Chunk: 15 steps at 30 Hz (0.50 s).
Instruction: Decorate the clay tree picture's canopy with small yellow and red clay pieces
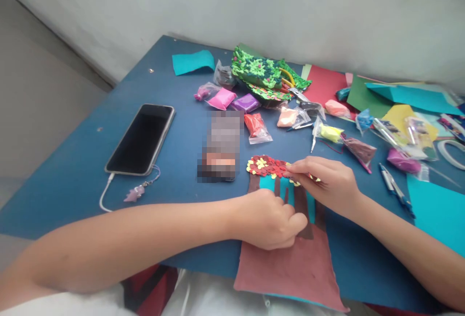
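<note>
A clay picture lies in front of me, its lower edge reaching past the table's front edge. The lower part is smooth brownish pink, with dark brown trunk-like strips and turquoise gaps above. Along the top runs a band of small red and yellow clay petals. My right hand has thumb and fingers pinched together at this band; anything between the tips is too small to make out. My left hand is curled closed over the brown strips, knuckles up, and whatever its fingers may hold is hidden.
A phone with a charging cable and charm lies left, near a blurred-out object. Behind are clay packets, including a red one, and a green clay-covered piece. Pens and coloured sheets lie right. A wall borders the back.
</note>
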Motion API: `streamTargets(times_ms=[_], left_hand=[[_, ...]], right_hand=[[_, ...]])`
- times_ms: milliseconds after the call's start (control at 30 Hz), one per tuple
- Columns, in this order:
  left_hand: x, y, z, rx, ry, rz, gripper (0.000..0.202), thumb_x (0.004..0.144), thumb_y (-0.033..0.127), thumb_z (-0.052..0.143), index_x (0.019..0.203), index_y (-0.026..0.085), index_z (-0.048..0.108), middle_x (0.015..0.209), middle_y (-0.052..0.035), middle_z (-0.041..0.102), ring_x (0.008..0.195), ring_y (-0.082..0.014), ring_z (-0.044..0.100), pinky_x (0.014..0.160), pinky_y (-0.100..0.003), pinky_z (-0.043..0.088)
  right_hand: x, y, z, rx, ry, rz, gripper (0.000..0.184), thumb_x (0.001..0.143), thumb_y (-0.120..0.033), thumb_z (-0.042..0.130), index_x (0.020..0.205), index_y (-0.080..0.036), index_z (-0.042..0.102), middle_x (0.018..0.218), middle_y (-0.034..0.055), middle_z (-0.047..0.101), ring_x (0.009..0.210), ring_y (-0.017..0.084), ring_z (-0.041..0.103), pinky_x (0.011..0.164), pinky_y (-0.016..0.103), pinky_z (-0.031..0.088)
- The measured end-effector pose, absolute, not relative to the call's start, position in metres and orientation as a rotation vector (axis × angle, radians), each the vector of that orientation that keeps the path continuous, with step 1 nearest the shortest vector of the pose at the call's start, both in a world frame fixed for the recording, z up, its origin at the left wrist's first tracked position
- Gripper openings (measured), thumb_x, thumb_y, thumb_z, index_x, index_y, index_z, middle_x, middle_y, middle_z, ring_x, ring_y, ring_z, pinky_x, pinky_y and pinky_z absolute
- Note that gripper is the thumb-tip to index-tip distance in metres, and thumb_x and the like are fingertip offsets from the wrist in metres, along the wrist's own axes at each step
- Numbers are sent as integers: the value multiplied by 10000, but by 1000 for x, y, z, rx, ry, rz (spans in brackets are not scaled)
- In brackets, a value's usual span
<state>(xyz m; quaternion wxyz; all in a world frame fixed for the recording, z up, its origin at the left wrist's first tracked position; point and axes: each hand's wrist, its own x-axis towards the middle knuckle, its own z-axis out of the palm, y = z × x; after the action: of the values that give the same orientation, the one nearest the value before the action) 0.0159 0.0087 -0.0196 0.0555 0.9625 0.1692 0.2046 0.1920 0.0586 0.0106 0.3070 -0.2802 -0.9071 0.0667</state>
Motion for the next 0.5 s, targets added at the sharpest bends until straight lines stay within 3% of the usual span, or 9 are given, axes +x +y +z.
streamTargets(times_ms=[167, 367, 500], left_hand=[[17, 8, -20, 2926, 503, 594, 151, 833, 219, 432, 720, 158, 510, 545, 7, 540, 432, -167, 520, 360, -284, 355], [17, 8, -20, 2927, 484, 571, 172, 849, 217, 410, 726, 159, 515, 548, 0, 538, 434, -171, 518, 371, -300, 382], [16, 9, -21, 2921, 482, 613, 156, 842, 213, 423, 735, 153, 519, 548, 2, 539, 432, -170, 517, 365, -299, 381]], right_hand=[[193, 59, 11, -705, -2396, 238, 121, 858, -128, 573, 775, -204, 527, 664, 16, 632, 607, 121, 596, 528, 220, 466], [193, 58, 9, -587, -2427, 284, 203, 870, -161, 569, 724, -211, 437, 577, -17, 513, 531, 109, 399, 483, 235, 343], [193, 56, 11, -561, -2417, 231, 260, 849, -150, 602, 697, -219, 401, 533, -33, 470, 503, 103, 346, 460, 239, 310]])
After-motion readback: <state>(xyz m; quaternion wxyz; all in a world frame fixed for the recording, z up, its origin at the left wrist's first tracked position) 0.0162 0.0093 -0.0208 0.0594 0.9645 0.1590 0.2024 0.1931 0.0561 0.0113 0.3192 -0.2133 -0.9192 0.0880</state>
